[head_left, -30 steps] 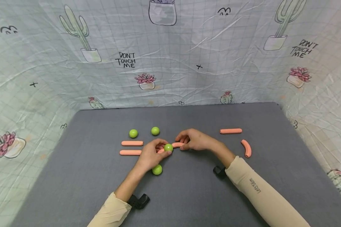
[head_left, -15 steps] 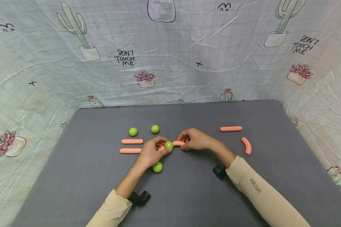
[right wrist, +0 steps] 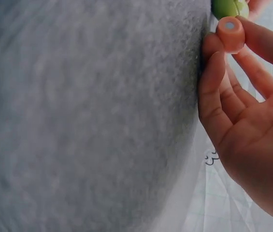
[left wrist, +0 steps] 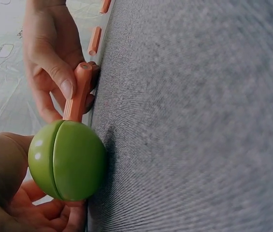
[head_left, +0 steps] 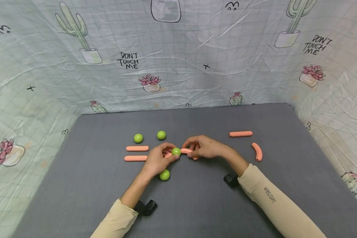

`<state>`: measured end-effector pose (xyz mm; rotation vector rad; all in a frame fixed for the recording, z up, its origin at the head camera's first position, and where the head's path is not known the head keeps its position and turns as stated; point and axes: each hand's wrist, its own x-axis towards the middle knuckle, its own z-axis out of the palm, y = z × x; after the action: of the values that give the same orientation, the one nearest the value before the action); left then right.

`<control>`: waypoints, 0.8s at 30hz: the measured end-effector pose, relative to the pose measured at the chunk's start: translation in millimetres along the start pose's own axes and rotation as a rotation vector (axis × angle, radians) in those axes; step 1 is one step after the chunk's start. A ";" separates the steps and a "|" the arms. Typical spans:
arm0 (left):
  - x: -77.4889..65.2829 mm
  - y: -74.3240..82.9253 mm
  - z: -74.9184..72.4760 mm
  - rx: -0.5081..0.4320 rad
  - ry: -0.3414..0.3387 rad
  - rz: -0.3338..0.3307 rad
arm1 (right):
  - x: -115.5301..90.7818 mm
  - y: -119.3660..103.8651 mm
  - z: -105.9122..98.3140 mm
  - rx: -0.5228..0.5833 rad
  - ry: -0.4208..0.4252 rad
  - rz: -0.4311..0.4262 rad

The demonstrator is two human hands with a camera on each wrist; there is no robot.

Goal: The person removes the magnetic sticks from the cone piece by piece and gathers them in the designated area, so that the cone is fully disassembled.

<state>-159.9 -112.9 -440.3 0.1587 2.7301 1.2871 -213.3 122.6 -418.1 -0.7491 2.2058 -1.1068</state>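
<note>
In the head view my left hand [head_left: 158, 161] holds a glossy green ball [head_left: 176, 151] between thumb and fingers. An orange stick [head_left: 168, 155] runs from the ball into that hand, partly covered by the fingers. My right hand [head_left: 207, 147] pinches a curved orange stick [head_left: 185, 151] just right of the ball. Seen from the left wrist, this ribbed stick [left wrist: 78, 99] lines up with the grooved ball [left wrist: 73, 162]; whether they touch is hard to tell. A small pale dot marks the stick's free end [right wrist: 231, 36] in the right wrist view.
Two straight orange sticks [head_left: 137, 148] lie left of my left hand. Two green balls [head_left: 161, 135] sit behind, another green ball [head_left: 164, 175] near the left wrist. At right lie a straight stick [head_left: 240, 134] and a curved one [head_left: 257, 152]. Patterned cloth [head_left: 172, 66] walls the grey table.
The curved stick in my right hand has turned, so its far-right end now shows below the thumb, angled towards me. My left hand and its ball stay nearly still. The head view shifts slightly.
</note>
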 end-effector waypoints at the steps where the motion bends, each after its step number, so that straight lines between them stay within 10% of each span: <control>1: -0.1 -0.3 -0.2 -0.001 0.000 -0.001 | 0.3 0.2 0.1 0.003 -0.003 0.000; 24: 0.2 -3.9 1.2 -0.025 0.003 -0.008 | -19.9 8.2 -10.4 0.085 -0.017 0.017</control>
<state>-160.2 -114.5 -444.1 0.1433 2.7135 1.3194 -208.6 145.9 -415.1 -0.6995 2.1330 -1.1733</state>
